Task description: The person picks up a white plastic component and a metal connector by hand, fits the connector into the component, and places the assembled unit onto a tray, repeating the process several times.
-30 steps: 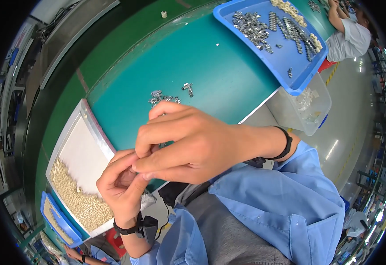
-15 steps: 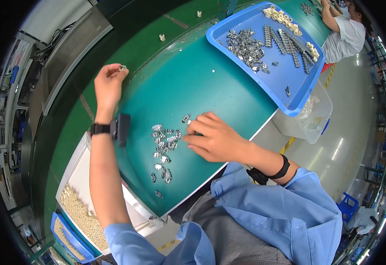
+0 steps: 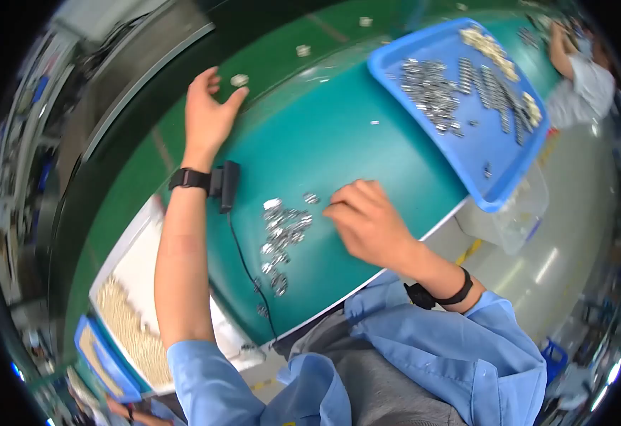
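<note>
Your left hand (image 3: pixel 211 117) spreads its fingers beside one of several pale fittings (image 3: pixel 239 80) already set out on the green strip (image 3: pixel 269 55), while your right hand (image 3: pixel 374 224) bunches (whether around anything, I can't tell) near the metal clips (image 3: pixel 282 231) left loose on the tabletop (image 3: pixel 346 149).

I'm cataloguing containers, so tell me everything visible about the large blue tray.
The large blue tray looks like smooth plastic: shallow, roughly rectangular, with rounded corners and a raised rim. It lies face up on the teal tabletop, one corner seemingly jutting past the edge above a clear bin. It holds a loose heap of silvery parts, rows of similar parts, a couple of strays and, along its upper-right side, cream-coloured pieces. Neither the left hand nor the right hand touches it.
</note>
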`<state>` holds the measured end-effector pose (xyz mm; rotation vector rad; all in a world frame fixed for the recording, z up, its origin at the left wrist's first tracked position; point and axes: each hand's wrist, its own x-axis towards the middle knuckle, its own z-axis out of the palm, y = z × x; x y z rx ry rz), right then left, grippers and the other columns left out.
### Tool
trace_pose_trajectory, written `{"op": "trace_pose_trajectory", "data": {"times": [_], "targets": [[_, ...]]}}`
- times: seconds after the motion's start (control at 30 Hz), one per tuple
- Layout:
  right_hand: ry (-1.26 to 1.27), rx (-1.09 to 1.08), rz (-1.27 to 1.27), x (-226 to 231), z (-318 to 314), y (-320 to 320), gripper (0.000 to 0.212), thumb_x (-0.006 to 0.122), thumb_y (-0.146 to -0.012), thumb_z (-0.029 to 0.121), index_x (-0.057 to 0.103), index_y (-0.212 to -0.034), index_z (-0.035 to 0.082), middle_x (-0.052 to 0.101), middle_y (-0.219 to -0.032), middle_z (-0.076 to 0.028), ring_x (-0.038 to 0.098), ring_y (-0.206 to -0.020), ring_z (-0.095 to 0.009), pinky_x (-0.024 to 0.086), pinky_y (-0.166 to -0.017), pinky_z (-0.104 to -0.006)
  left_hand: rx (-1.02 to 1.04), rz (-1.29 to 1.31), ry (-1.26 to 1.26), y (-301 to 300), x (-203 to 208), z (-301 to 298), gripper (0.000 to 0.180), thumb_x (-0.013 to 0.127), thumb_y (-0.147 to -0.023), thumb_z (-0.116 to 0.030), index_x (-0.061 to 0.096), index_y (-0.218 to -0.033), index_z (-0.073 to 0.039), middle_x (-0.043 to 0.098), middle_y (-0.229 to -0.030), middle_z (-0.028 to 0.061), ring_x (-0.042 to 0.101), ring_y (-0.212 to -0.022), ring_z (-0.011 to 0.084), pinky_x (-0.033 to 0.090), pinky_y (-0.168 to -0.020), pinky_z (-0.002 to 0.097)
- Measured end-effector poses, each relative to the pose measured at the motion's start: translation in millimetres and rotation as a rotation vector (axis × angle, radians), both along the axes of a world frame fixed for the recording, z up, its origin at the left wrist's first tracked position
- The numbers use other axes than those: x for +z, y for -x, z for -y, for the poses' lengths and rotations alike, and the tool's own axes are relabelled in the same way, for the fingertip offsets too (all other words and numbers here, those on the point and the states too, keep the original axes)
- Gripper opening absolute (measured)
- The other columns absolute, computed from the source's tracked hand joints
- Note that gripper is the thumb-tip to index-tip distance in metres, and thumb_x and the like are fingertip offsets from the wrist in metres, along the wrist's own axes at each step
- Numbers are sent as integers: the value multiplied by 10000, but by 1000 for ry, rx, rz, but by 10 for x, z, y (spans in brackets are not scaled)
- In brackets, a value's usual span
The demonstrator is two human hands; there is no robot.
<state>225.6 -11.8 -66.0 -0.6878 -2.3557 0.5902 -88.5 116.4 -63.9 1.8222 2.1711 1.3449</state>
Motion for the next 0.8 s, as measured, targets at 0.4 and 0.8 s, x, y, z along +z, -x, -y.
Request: {"op": "trace_pose_trajectory", "data": {"times": [0.4, 0.8], "targets": [[33, -101, -211, 148, 351, 98, 118, 695, -847, -67, 677, -959, -34, 656, -957, -135, 655, -849, -299, 536, -730, -369, -47, 131, 263, 483, 514, 1440, 348, 738, -908, -232, 691, -1140, 22, 746, -975, 137, 711, -942, 218, 550, -868, 342], [99, -136, -101, 160, 628, 72, 133, 702, -870, -58, 657, -990, -24, 671, -942, -128, 659, -825, -232, 529, -748, -322, 388, -83, 336, 1751, 1205, 3776, 199, 686, -937, -166, 735, -1029, 4, 755, -924, 121, 711, -881, 205, 540, -810, 317]]}}
